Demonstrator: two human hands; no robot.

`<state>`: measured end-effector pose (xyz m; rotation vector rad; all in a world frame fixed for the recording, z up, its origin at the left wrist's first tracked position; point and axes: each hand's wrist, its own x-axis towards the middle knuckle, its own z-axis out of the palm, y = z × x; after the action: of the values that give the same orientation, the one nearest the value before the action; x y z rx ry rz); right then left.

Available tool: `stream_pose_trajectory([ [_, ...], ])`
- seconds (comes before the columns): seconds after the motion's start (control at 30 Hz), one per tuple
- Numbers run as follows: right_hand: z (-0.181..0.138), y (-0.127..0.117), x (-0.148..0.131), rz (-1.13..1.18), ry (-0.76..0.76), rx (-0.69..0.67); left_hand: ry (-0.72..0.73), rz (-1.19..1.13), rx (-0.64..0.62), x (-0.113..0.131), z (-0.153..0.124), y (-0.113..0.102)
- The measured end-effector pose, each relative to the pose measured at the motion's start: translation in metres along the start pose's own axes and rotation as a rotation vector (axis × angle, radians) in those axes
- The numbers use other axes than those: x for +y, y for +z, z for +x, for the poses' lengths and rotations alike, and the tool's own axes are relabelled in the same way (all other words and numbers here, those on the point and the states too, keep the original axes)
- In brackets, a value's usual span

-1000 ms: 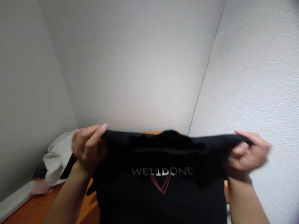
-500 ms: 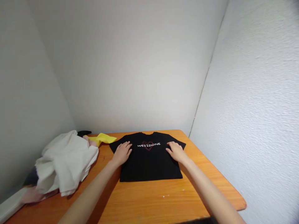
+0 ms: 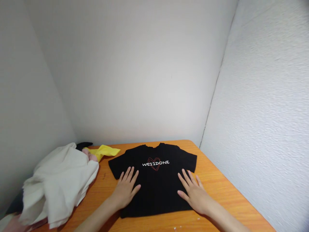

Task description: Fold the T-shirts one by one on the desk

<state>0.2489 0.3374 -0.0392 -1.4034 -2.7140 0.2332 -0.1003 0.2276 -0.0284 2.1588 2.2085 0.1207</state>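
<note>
A black T-shirt (image 3: 156,187) lies spread flat on the table, its collar toward the back wall and its hem toward me. White lettering "WE11DONE" over a red heart outline marks its chest. My left hand (image 3: 125,188) rests palm down on the shirt's left side, below the sleeve, with fingers spread. On the opposite side, my right hand (image 3: 194,193) lies flat near the side seam, its fingers also apart. Neither hand grips the cloth.
The orange wooden table (image 3: 224,193) meets the back wall (image 3: 145,74) and nears a textured right wall (image 3: 270,106). At left lies a heap of white cloth (image 3: 60,183), with a yellow cloth (image 3: 102,151), some pink fabric and a black item (image 3: 84,146) beside it.
Both hands have slid toward me over the shirt, from the sleeve level to its lower sides, and their fingers have spread. The sleeves now show uncovered. The camera view has shifted.
</note>
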Motion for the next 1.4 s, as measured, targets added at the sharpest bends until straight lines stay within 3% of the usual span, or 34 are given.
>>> stream_pose_trajectory([
  [0.1,-0.027,-0.017,0.007,-0.034,0.020,-0.099,0.072,-0.011,-0.029,0.015,-0.026,-0.013],
  [0.17,-0.029,-0.039,0.007,-0.019,0.043,-0.160,0.096,0.009,0.014,0.021,-0.028,-0.026],
  [0.3,0.017,-0.073,-0.004,0.047,-0.001,-0.003,0.106,0.039,0.170,0.017,0.013,-0.046],
  [0.37,0.048,-0.070,-0.010,0.054,-0.023,0.009,0.118,0.036,0.171,0.011,0.039,-0.044],
  [0.47,0.080,-0.043,-0.012,0.028,0.016,-0.020,0.083,0.044,0.147,0.002,0.064,-0.030],
  [0.67,0.089,0.009,0.000,-0.071,0.057,0.091,-0.007,0.014,0.108,-0.013,0.068,0.003],
  [0.87,0.087,0.004,0.004,-0.108,0.031,0.105,0.030,-0.008,0.078,-0.022,0.071,0.003],
  [0.97,0.080,-0.014,-0.016,-0.147,0.002,0.167,0.076,-0.007,0.104,-0.027,0.076,-0.007],
  [1.03,0.068,-0.028,-0.046,-0.135,-0.097,0.217,0.108,-0.006,0.139,-0.029,0.080,-0.014],
  [1.1,0.049,-0.039,-0.086,-0.054,-0.318,0.191,0.146,-0.004,0.165,-0.029,0.084,-0.018],
  [1.23,0.009,-0.043,-0.163,0.166,-0.834,-0.069,0.225,0.008,0.152,-0.025,0.091,-0.015],
  [1.3,-0.003,-0.035,-0.184,0.205,-0.946,-0.121,0.243,0.019,0.138,-0.025,0.092,-0.011],
  [1.4,-0.010,-0.015,-0.193,0.163,-1.015,-0.066,0.257,0.037,0.131,-0.027,0.092,-0.006],
])
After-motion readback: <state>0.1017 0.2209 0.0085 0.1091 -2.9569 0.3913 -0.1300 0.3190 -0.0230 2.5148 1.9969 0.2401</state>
